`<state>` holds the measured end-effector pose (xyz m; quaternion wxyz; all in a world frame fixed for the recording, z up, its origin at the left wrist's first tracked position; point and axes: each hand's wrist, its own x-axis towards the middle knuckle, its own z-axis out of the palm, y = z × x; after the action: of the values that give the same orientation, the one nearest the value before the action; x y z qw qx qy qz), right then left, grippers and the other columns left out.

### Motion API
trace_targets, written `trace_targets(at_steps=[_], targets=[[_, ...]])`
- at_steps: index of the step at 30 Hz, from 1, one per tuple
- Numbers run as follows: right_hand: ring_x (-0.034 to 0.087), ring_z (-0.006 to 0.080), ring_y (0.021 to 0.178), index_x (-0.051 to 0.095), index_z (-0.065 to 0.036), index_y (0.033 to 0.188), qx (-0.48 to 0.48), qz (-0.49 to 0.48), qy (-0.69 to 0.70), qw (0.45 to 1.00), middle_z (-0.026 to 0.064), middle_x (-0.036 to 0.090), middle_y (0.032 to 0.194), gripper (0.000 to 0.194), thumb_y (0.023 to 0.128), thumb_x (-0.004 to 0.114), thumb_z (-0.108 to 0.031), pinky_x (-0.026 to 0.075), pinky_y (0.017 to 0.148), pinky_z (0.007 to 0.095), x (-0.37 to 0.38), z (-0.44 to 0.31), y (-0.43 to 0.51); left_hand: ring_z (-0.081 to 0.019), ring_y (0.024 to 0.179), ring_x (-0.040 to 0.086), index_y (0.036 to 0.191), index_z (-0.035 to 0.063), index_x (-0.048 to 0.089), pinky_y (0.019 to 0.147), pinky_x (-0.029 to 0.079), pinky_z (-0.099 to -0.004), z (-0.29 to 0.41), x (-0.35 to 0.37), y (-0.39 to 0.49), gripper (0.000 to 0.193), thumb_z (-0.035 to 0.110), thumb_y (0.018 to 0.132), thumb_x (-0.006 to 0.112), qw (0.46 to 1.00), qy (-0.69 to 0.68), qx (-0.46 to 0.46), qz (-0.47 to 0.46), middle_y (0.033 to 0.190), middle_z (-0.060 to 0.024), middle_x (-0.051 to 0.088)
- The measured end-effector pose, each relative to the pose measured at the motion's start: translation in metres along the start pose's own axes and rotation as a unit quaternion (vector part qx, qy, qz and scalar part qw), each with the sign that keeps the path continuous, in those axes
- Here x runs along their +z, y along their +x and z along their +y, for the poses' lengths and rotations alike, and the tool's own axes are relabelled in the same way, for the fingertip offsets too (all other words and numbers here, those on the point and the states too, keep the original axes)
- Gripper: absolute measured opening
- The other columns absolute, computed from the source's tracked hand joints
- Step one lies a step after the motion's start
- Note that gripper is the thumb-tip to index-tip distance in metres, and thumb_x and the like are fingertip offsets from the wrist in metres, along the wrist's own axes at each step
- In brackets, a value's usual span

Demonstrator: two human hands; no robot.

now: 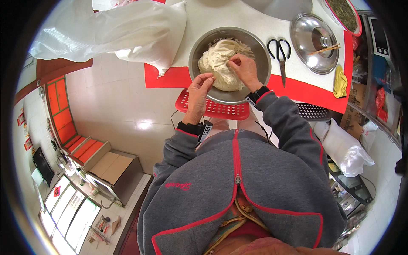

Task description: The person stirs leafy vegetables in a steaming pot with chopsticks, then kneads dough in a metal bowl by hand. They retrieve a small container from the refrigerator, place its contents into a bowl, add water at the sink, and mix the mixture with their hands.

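Observation:
A large lump of pale, sticky dough [220,63] lies in a round stainless steel bowl [263,71] at the table's front edge. Over the dough's right side is my right hand [244,68], thumb and fingertips pinched together; whether dough is between them is too small to tell. My left hand [199,92] is at the bowl's front left rim, its thumb and index fingertips close together near the dough, with a small pale bit at the tips. Black-handled scissors [281,59] lie just right of the bowl.
A steel lid [314,41] with thin wooden sticks and a yellow cloth [340,82] lie at the right. A white plastic sack [143,35] covers the table's left part. A red perforated stool [212,110] stands below the bowl. A red-rimmed basin [344,14] sits top right.

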<state>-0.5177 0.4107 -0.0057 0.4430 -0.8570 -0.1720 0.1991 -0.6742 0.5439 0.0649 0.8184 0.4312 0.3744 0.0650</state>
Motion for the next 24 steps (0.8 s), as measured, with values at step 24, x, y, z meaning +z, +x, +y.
trace_targets(at_steps=[24], targets=[[0.062,0.0094,0.091,0.069,-0.002,0.129,0.058,-0.274,0.366,0.887,0.0058,0.073,0.114,0.034,0.105,0.054,-0.022,0.051,0.085,0.0257,-0.069,-0.050,-0.050,-0.0112,0.087,0.067,0.105,0.0011,0.073,0.080,0.053,-0.0262,0.023,0.037,0.010,0.013,0.008,0.094,0.072,0.886,0.379,0.267,-0.010,0.095,-0.0061,0.073]])
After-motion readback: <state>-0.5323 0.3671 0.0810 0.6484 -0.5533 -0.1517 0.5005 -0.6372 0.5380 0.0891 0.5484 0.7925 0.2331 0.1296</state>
